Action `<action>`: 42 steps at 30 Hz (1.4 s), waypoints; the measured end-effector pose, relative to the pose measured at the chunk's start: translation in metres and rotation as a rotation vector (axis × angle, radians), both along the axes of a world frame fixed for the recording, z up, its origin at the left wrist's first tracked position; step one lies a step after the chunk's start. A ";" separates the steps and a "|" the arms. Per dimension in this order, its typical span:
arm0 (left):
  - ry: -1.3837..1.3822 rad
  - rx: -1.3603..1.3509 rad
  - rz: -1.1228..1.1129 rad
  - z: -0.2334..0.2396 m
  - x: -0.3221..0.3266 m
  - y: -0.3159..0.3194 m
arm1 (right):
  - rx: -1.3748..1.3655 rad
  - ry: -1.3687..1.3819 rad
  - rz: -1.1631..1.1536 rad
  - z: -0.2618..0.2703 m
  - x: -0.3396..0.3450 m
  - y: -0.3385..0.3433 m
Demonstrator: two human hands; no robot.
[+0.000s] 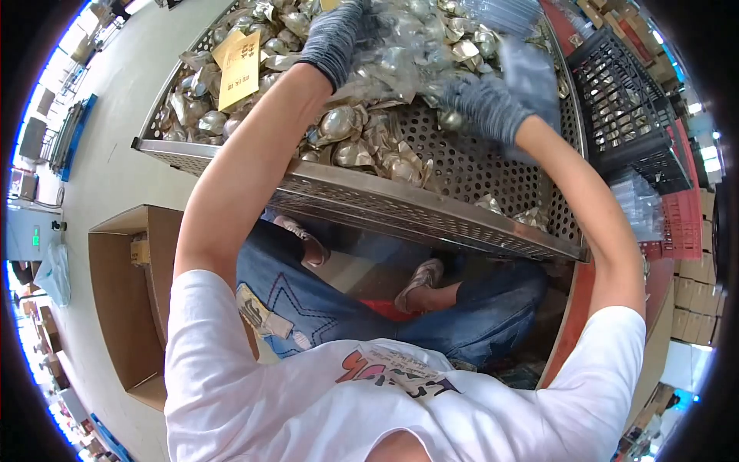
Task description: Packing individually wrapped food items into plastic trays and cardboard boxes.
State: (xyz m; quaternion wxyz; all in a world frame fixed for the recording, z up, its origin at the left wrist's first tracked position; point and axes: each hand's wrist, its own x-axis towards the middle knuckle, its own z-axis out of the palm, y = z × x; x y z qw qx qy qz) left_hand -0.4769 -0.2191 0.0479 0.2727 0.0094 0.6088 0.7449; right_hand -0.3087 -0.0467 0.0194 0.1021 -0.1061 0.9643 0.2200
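My left hand (pixel 340 40), in a grey knitted glove, reaches into a heap of round items wrapped in foil and clear film (pixel 340 123). Its fingers are blurred among the wrappers, so its grip is hidden. On the heap's right side is my right hand (pixel 482 107), gloved alike and smeared by motion. A wrapped round item (pixel 450 120) lies right below its fingers, and a blurred clear plastic piece (pixel 528 78) is just behind it. The heap fills much of a perforated metal tray (pixel 462 156), whose holes show near my right hand.
Yellow cards with writing (pixel 241 72) lie on the heap's left. Clear plastic trays (pixel 502 14) rest at its far side. To the right stand a black plastic crate (pixel 620 98) and a red crate (pixel 681 225). An open cardboard box (pixel 124 300) is on the floor at my left.
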 end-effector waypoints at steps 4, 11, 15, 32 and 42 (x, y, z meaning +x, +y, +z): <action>0.172 0.137 -0.212 -0.033 0.017 0.014 | -0.328 0.121 0.198 -0.029 0.033 0.018; 0.390 -0.355 -0.253 -0.040 0.082 0.072 | -1.435 0.247 -0.674 0.022 0.105 0.062; 0.684 -0.709 -0.372 -0.090 0.089 0.103 | -1.803 0.279 -0.689 0.060 0.131 0.067; 1.114 -0.762 -0.633 -0.126 0.096 0.093 | -0.906 0.087 -0.549 -0.026 0.067 0.012; 0.613 -0.691 -0.501 -0.095 0.118 0.081 | -0.421 0.211 -0.456 -0.038 0.063 0.020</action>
